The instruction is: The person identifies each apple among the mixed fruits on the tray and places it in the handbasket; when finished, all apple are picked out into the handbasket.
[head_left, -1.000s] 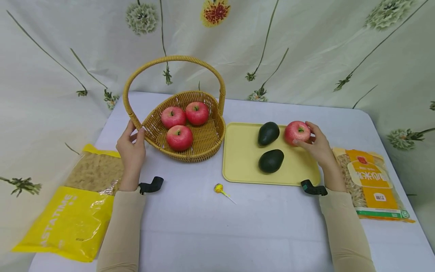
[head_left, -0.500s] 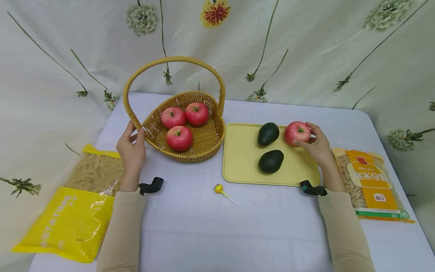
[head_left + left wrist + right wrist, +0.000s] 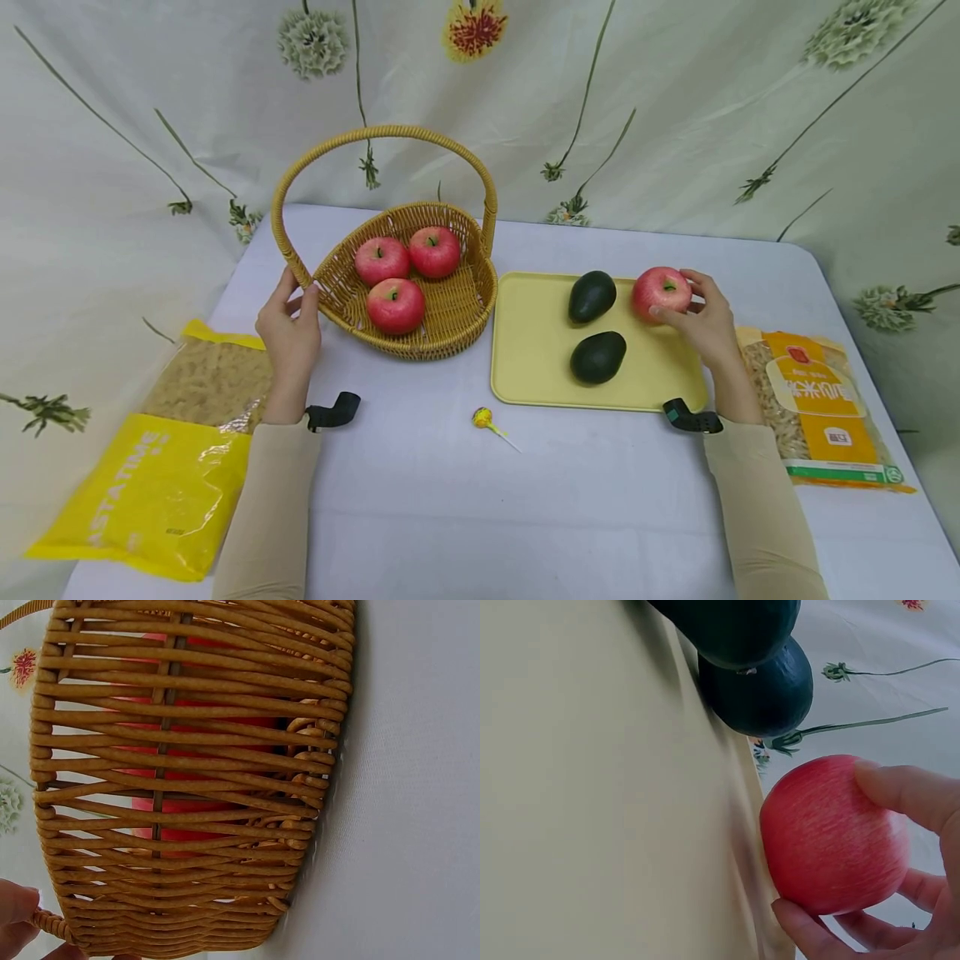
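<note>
At the left, my left hand (image 3: 291, 337) pinches the foot of the handle of a wicker basket (image 3: 450, 333). In the left wrist view, thumb and fingertips show at the handle's base, beside the woven wall. Three red apples (image 3: 396, 306) sit inside the basket. My right hand (image 3: 708, 329) holds another red apple (image 3: 832, 836) over the far right corner of a yellow tray (image 3: 525, 383); its thumb and fingers lie around the fruit. Two dark avocados, one farther back (image 3: 592, 297) and one nearer (image 3: 598, 357), lie on the tray left of that apple.
A wrapped lollipop (image 3: 484, 417) lies in front of the tray on the white table (image 3: 480, 517). A yellow pasta bag (image 3: 165, 467) lies by my left forearm, and an orange-labelled bag (image 3: 825, 408) by my right. A flowered cloth (image 3: 675, 108) hangs behind.
My right hand and its apple have shifted slightly to the right. The left hand, basket, avocados and tray stay where they were.
</note>
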Demonstrator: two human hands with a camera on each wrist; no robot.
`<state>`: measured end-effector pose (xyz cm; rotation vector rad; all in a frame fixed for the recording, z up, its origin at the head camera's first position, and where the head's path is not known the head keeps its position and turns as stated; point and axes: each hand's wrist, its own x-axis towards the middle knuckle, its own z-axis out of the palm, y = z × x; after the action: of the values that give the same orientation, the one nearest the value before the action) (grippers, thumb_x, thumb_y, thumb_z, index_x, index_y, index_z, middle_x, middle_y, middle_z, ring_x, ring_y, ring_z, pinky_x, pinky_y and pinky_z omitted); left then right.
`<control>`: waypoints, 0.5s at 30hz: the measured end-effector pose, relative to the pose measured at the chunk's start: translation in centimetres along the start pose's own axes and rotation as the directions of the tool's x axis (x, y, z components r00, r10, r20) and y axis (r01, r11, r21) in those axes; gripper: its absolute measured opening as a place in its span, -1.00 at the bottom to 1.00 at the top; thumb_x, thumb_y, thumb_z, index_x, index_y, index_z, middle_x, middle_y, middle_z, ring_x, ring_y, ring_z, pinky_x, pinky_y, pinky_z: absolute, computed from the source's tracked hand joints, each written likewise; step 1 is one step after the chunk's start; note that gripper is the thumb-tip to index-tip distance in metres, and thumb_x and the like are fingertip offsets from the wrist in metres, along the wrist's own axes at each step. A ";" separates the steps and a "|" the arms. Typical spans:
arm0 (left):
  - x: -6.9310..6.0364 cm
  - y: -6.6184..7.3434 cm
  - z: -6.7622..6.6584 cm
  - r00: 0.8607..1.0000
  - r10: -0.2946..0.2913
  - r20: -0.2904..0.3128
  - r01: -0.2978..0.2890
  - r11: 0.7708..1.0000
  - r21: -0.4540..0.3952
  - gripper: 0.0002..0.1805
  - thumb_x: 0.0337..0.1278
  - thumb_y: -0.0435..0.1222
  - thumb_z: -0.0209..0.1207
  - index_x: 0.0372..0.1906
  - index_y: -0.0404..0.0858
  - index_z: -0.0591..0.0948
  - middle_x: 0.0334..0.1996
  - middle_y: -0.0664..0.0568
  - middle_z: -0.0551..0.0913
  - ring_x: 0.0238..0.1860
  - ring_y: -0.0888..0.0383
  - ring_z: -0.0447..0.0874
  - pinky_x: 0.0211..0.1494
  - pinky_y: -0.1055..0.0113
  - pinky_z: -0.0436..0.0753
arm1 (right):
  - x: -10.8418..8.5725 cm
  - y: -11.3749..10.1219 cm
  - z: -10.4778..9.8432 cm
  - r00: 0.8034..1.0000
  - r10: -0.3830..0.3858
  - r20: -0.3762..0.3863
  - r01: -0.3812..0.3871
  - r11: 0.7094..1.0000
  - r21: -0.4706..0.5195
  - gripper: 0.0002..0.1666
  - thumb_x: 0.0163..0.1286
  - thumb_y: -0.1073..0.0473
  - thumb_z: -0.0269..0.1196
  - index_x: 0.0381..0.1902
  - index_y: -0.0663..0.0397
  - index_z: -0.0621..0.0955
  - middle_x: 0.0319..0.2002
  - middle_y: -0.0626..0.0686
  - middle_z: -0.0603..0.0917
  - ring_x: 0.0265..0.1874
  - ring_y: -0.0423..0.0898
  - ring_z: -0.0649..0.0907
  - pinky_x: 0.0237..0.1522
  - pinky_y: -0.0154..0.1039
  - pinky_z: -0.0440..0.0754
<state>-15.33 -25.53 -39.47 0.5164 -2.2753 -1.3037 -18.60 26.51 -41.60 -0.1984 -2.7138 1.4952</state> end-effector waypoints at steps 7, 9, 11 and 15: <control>0.0 -0.1 0.0 1.000 0.004 -0.003 -0.004 1.000 -0.004 -0.50 0.42 -0.15 0.04 0.42 0.04 0.37 0.27 0.06 0.55 0.04 0.05 0.63 -0.03 0.50 0.63 | -0.2 -0.5 -0.4 0.999 -0.015 -0.034 0.015 1.000 0.006 -0.07 0.22 0.07 0.38 0.48 0.01 0.23 0.38 0.28 0.31 0.09 0.12 0.43 -0.24 -0.53 0.48; 0.1 -0.1 0.0 1.000 0.007 -0.006 -0.007 1.000 -0.009 -0.50 0.42 -0.15 0.04 0.41 0.04 0.38 0.27 0.06 0.56 0.03 0.05 0.63 -0.06 0.54 0.62 | -0.3 -0.7 -0.5 0.999 -0.014 -0.038 0.014 1.000 0.005 -0.07 0.23 0.07 0.38 0.48 -0.01 0.23 0.38 0.28 0.30 0.10 0.12 0.42 -0.25 -0.54 0.48; 0.1 -0.1 0.0 1.000 0.008 -0.007 -0.008 1.000 -0.013 -0.50 0.42 -0.15 0.04 0.41 0.04 0.38 0.26 0.06 0.56 0.02 0.06 0.63 -0.08 0.57 0.61 | -0.4 -0.9 -0.6 0.999 -0.015 -0.043 0.015 1.000 0.005 -0.08 0.23 0.07 0.38 0.48 0.00 0.23 0.38 0.28 0.30 0.11 0.13 0.42 -0.26 -0.54 0.48; 0.1 -0.2 0.0 1.000 0.004 -0.004 -0.004 1.000 -0.014 -0.50 0.42 -0.14 0.04 0.41 0.06 0.38 0.26 0.07 0.56 0.02 0.08 0.63 -0.09 0.58 0.60 | -0.6 -1.4 -0.9 0.998 -0.018 -0.059 0.018 1.000 -0.004 -0.09 0.24 0.06 0.37 0.48 0.00 0.24 0.36 0.27 0.31 0.08 0.10 0.41 -0.27 -0.55 0.47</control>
<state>-15.36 -25.66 -39.60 0.5091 -2.2609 -1.3147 -18.06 26.41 -39.90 -0.2141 -2.6650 1.4560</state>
